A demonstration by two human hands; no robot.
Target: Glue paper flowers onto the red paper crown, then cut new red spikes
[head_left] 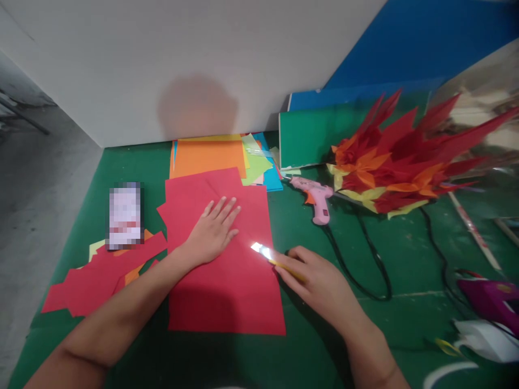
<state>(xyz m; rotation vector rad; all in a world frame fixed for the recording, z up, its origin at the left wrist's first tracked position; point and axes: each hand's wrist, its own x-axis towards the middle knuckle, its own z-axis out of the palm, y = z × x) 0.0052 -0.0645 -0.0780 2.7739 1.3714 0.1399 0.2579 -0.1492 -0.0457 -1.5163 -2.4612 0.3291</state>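
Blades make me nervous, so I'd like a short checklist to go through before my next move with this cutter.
1. Left hand flat on the red paper: ok.
2. Cutter held in the right hand: ok.
3. Left fingers out from under the blade: ok, red paper shows between them.
4. Red paper neatly stacked: not ok, a corner juts out at the left and the top edge is stepped.
5. Glue gun off the red paper: ok, it lies beyond the right edge.
6. Glue gun cool: cannot tell.
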